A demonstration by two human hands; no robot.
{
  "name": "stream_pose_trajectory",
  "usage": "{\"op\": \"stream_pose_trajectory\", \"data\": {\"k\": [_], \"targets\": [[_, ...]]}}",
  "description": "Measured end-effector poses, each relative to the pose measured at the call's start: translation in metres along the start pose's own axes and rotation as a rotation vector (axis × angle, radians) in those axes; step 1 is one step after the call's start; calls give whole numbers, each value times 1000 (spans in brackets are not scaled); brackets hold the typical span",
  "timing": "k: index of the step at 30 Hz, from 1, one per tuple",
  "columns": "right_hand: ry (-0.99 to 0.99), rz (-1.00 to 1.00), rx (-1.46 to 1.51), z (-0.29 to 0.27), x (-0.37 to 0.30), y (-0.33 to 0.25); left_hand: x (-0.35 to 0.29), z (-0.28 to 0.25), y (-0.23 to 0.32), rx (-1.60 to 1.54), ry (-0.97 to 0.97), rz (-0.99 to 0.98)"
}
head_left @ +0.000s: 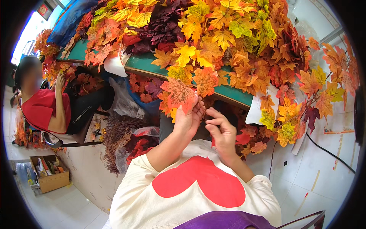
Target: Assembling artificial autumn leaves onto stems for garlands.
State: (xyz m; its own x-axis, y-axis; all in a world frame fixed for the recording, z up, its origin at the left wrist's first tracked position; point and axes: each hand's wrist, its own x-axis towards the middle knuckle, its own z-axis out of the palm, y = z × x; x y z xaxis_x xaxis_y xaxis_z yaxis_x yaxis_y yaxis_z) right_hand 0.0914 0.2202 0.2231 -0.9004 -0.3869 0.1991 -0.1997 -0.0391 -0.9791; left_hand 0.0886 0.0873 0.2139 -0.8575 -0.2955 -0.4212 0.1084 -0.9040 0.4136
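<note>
My left hand (187, 119) is closed around the base of a bunch of artificial maple leaves (178, 94), orange-red with some yellow, held up before my chest at the table edge. Close beside it on the right, my right hand (222, 131) has thumb and fingers drawn together near a thin dark stem; what they pinch is too small to make out. A bit of red shows just under that hand. Beyond both hands, heaps of artificial leaves (223, 38) in yellow, orange, green and dark purple cover the green table (146, 68).
At left a co-worker in a red top (49, 110) sits handling leaves. A bundle of thin brown stems (116, 139) stands beside red leaves in plastic (143, 147). A cardboard box (53, 179) sits on the floor at lower left. Leafy branches (305, 103) hang over the table's right end; a black cable (329, 152) runs below.
</note>
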Motion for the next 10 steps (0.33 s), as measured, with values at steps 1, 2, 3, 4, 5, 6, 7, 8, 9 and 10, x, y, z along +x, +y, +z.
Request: {"op": "stream_pose_trajectory", "data": {"k": [1,2,3,4,5,6,7,8,9,10], "targets": [[45,-54,4,-4,5,-9,1,-3,3,17,5,-9],[84,-58,42,-11,7,-20,2,-6,6,17,6,-9],[97,-63,131,-18,9,-24,3,-10,9,69,-15,-23],[115,-68,220,-26,10,-28,3,-13,11,124,-37,-40],[56,-154,-41,-30,17,-34,3,-15,12,119,-42,-79],[82,58,9,-23,18,-43,1,-16,11,120,-41,-83],[21,-3,-138,-22,23,-39,-3,-14,11,99,-56,-119],[-39,-64,-286,-21,27,-29,-6,-12,10,77,-74,-157],[-29,-60,-235,-17,27,-17,-8,-11,9,107,-77,-173],[-17,-107,-255,-13,27,-12,-11,-11,8,133,-75,-181]]}}
